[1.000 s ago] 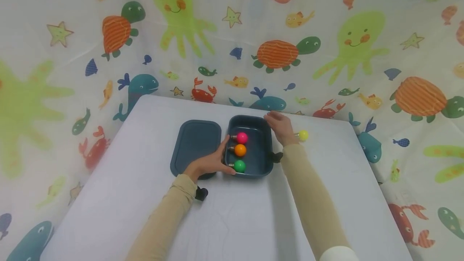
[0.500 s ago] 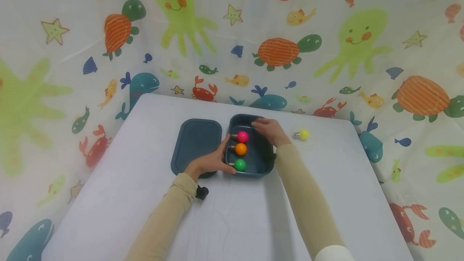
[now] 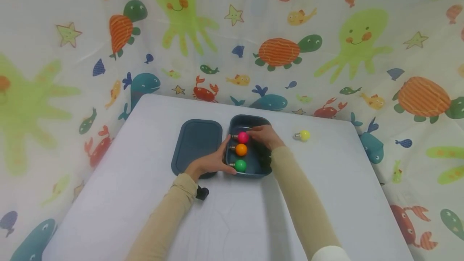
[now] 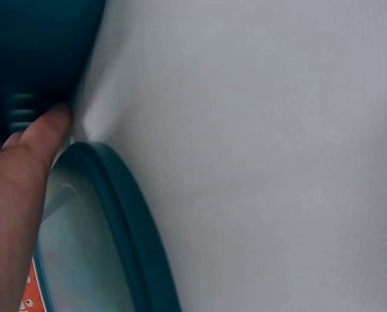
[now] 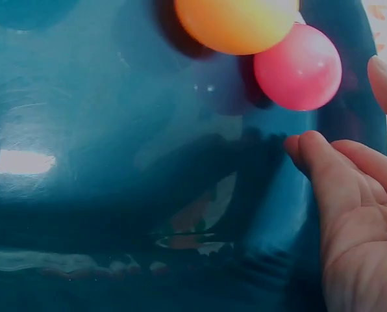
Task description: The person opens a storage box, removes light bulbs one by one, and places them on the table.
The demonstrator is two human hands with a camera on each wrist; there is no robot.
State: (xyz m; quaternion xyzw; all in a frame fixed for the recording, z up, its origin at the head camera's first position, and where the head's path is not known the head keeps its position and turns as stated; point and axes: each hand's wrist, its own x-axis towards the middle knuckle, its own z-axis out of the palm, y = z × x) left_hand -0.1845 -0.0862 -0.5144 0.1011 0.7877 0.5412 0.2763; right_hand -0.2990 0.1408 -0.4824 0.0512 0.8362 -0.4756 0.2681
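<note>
A dark teal rectangular plastic box (image 3: 262, 164) sits near the middle of the white worktop (image 3: 232, 220), with its matching flat teal plastic lid (image 3: 195, 142) lying just beside it at nine o'clock. Inside the box, along its nine-o'clock wall, three small round bulbs with metal screw bases lie in a row: a pink bulb (image 3: 243, 137) farthest from the person, an orange bulb (image 3: 241, 149) in the middle and a green bulb (image 3: 240, 165) nearest.

The left hand (image 3: 210, 162) reaches in from seven o'clock, forearm in a beige sleeve, and rests across the gap between lid and box; its fingers (image 4: 41, 133) lie fairly straight, with the tips pressed against the box's outer wall and rim rather than wrapped round anything.

The right hand (image 3: 264, 137) comes in from five o'clock and hovers low inside the box, palm turned toward the bulbs. Its fingers (image 5: 323, 156) are loosely spread and slightly bent, with the tips just beside the pink bulb; they have hold of nothing, and whether they touch the bulb cannot be told.

A yellow round bulb (image 3: 303, 135) lies alone on the worktop at three o'clock from the box, well apart from both hands.
</note>
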